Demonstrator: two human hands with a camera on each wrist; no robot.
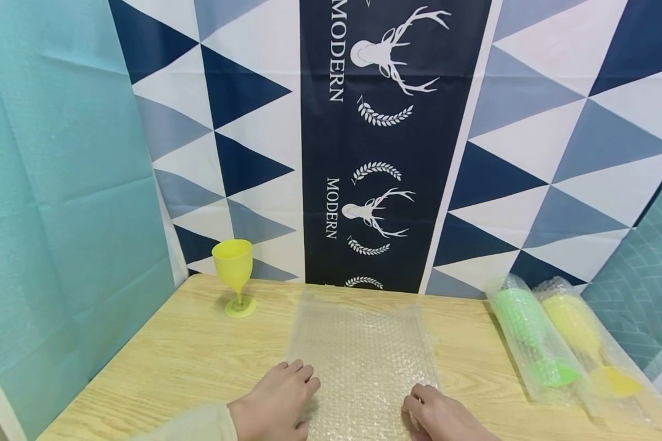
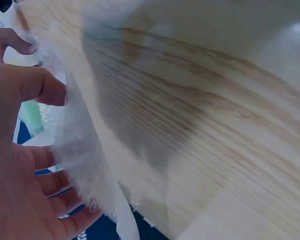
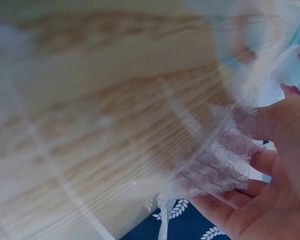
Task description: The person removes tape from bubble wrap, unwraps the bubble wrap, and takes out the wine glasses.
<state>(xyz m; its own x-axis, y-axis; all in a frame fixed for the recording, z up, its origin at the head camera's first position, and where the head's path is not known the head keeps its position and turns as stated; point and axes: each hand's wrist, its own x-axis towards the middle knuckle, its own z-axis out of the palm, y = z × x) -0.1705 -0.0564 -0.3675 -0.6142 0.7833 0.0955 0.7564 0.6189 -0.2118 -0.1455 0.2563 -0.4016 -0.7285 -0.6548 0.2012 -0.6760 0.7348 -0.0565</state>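
A clear bubble wrap sheet (image 1: 366, 361) lies flat on the table in front of me. My left hand (image 1: 278, 401) holds its left edge, thumb on one side and fingers on the other in the left wrist view. Along the right edge, my right hand (image 1: 444, 416) grips the wrap; the right wrist view shows crumpled bubble wrap (image 3: 217, 162) between thumb and fingers. Beyond the left hand, a yellow plastic goblet (image 1: 233, 263) stands upright near the back left of the table, apart from both hands.
At the right lie a green goblet (image 1: 521, 315) and another yellow goblet (image 1: 570, 321), each wrapped in bubble wrap. Beneath everything is a wood-grain table (image 1: 160, 373). A triangle-patterned cloth with deer heads (image 1: 375, 208) hangs behind it, with teal cloth (image 1: 66, 202) at the left.
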